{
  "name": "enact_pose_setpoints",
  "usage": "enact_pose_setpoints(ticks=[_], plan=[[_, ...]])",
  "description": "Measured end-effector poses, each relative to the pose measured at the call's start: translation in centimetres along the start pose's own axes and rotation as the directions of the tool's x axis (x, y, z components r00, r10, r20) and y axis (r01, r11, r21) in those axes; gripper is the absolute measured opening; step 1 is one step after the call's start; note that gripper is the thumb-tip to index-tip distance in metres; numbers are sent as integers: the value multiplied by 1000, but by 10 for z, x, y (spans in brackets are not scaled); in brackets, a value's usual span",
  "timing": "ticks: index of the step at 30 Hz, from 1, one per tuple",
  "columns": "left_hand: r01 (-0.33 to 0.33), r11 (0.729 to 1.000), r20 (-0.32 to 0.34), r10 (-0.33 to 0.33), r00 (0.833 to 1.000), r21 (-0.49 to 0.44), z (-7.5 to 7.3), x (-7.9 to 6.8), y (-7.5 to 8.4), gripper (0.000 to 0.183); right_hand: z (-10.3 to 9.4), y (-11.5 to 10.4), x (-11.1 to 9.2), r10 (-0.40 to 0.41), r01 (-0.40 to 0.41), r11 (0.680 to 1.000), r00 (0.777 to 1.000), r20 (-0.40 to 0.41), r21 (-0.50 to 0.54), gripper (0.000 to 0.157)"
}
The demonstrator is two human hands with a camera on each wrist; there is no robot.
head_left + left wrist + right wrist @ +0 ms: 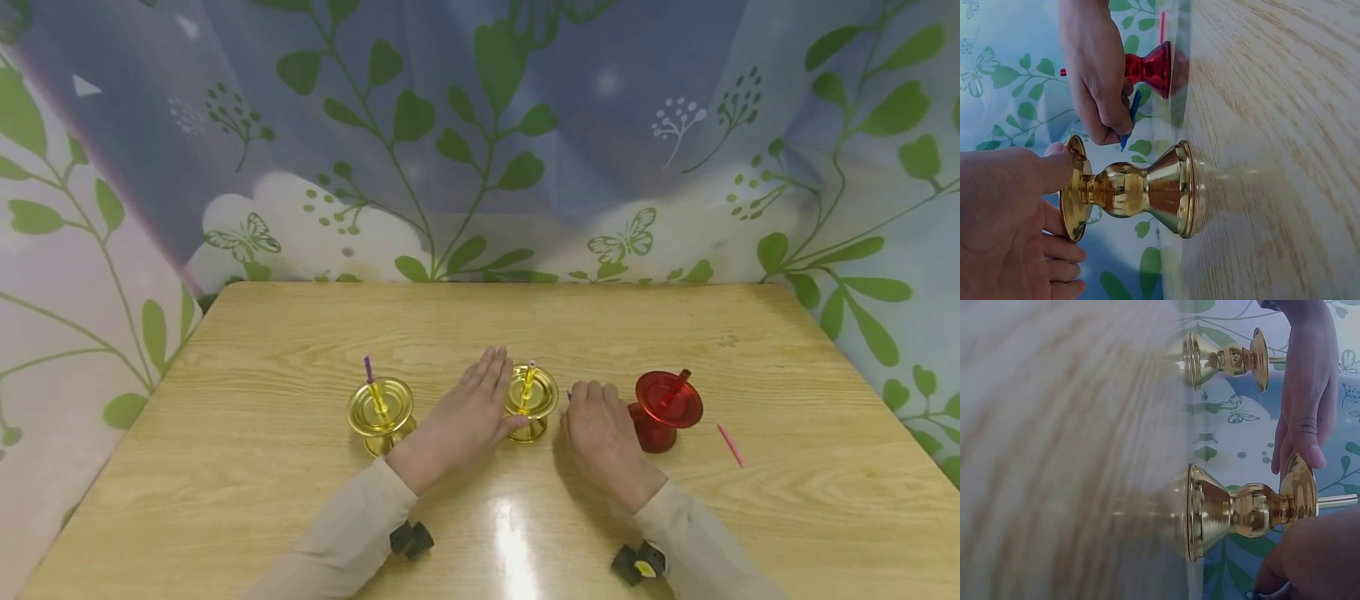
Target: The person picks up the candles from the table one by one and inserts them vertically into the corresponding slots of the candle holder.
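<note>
A gold candle holder (528, 429) stands upright between the hands; its narrow tube rises from the dish. My left hand (465, 421) holds this dish at the rim, thumb in front and straight fingers along the far left side. To its right, my right hand (600, 433) pinches a thin blue-purple candle (1133, 115). In the right wrist view, only the tip of that candle (1249, 594) shows below the hand. A second gold candle holder (381, 408), left of the left hand, has a purple candle (368, 369) in its tube.
A red candle holder (670, 402) stands just right of the right hand. Beyond it, a pink candle (731, 445) lies on the wooden table (795, 517). A curtain with printed leaves (480, 167) hangs behind the table's far edge.
</note>
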State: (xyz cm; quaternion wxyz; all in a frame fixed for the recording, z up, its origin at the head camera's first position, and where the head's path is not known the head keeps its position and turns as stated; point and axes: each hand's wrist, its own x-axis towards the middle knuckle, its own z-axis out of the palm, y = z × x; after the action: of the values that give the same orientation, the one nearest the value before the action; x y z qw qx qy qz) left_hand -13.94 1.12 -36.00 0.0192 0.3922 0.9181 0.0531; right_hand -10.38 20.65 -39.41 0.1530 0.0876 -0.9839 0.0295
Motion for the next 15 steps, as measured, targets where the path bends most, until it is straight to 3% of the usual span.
enact_pose_setpoints(ticks=[5, 15], plan=[[6, 1000, 8, -6, 1000, 4, 1, 0, 0, 75, 0, 1, -1, -33, 33, 999, 998, -47, 0, 18], [9, 1000, 18, -9, 1000, 10, 1, 0, 0, 75, 1, 2, 0, -26, 26, 1000, 998, -51, -4, 18]])
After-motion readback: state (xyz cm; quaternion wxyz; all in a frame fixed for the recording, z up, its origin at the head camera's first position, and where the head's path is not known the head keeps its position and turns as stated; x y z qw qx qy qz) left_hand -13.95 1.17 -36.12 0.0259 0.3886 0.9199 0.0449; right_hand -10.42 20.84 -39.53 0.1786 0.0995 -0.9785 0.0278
